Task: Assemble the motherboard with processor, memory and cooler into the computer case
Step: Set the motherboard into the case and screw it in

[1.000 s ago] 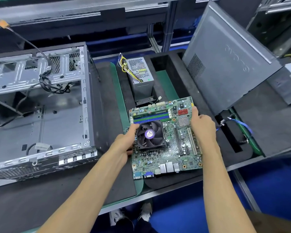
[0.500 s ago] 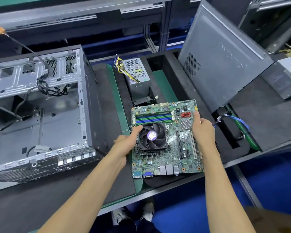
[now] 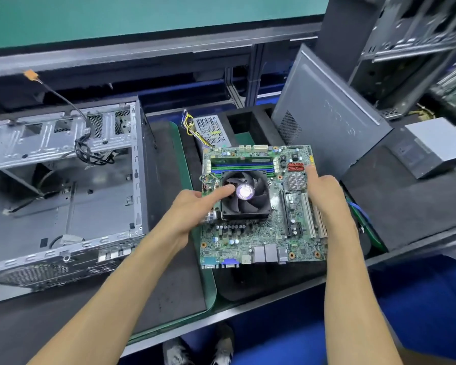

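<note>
At six o'clock both hands grip the motherboard (image 3: 261, 206) — left hand (image 3: 192, 212) with thumb on the cooler (image 3: 245, 194), right hand (image 3: 323, 193) holding the three-o'clock edge. Farther off at nine o'clock lies the open case (image 3: 63, 185) — its loose cables (image 3: 90, 151) could snag the board going in.

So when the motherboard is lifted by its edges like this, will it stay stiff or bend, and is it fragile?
The motherboard probably stays fairly stiff: it looks flat between the left hand and right hand. The cooler likely makes the middle heavy, so it may sag slightly. It seems fragile: many small exposed parts stand on top.
</note>
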Motion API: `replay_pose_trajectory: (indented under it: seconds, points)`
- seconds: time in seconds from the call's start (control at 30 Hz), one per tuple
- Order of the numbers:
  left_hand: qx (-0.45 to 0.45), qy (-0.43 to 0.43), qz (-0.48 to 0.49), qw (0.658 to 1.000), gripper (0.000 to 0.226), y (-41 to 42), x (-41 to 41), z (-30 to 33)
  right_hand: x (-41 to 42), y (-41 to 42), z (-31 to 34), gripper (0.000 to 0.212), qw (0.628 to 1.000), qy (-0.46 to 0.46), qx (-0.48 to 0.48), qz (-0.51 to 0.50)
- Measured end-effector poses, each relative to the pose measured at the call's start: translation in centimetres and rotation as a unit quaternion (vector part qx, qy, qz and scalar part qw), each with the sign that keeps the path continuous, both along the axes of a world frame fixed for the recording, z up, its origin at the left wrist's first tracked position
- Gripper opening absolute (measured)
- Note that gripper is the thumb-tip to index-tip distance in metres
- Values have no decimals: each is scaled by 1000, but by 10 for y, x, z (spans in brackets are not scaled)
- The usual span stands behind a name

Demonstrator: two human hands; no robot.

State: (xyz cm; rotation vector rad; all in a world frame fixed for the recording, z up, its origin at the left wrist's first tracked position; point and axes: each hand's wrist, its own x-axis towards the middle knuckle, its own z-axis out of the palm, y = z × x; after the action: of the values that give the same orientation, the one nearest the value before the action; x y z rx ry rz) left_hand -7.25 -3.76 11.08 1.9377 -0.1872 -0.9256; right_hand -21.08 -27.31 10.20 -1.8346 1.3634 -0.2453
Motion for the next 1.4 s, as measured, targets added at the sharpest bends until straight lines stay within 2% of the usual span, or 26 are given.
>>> replay_pose_trajectory:
  seconds: [0.17, 0.3, 0.37, 0.5, 0.6, 0.73, 0.93, 1.03, 1.13, 1.33, 1.37, 1.4]
  points:
    - [14, -48, 8, 999, 92, 13, 12, 52, 11, 9, 45, 58, 998, -6, -28, 48]
    - [10, -64, 14, 998, 104, 47, 22, 89, 32, 28, 74, 58, 991, 41, -27, 125]
    - [12, -84, 14, 996, 90, 69, 29, 103, 47, 43, 84, 58, 984, 66, -28, 165]
    - [44, -109, 39, 992, 93, 121, 45, 125, 79, 84, 99, 72, 966, 99, -31, 239]
    - [60, -109, 58, 991, 98, 167, 58, 134, 104, 123, 103, 54, 949, 97, -42, 297]
    - [87, -87, 81, 989, 91, 229, 78, 130, 135, 180, 106, 52, 930, 112, -42, 348]
    - [94, -35, 101, 990, 104, 299, 115, 109, 165, 248, 109, 53, 912, 131, -61, 384]
    - [104, -12, 89, 991, 81, 316, 133, 98, 176, 266, 111, 59, 908, 149, -74, 385]
    - [98, 25, 65, 993, 92, 325, 147, 91, 184, 275, 114, 66, 904, 177, -76, 382]
    - [98, 26, -14, 995, 53, 319, 175, 83, 204, 285, 119, 63, 884, 237, -57, 399]
    - [97, 32, -27, 994, 62, 316, 180, 81, 206, 287, 120, 63, 876, 249, -47, 410]
    - [101, 37, -41, 993, 57, 314, 184, 79, 209, 288, 120, 65, 870, 259, -38, 417]
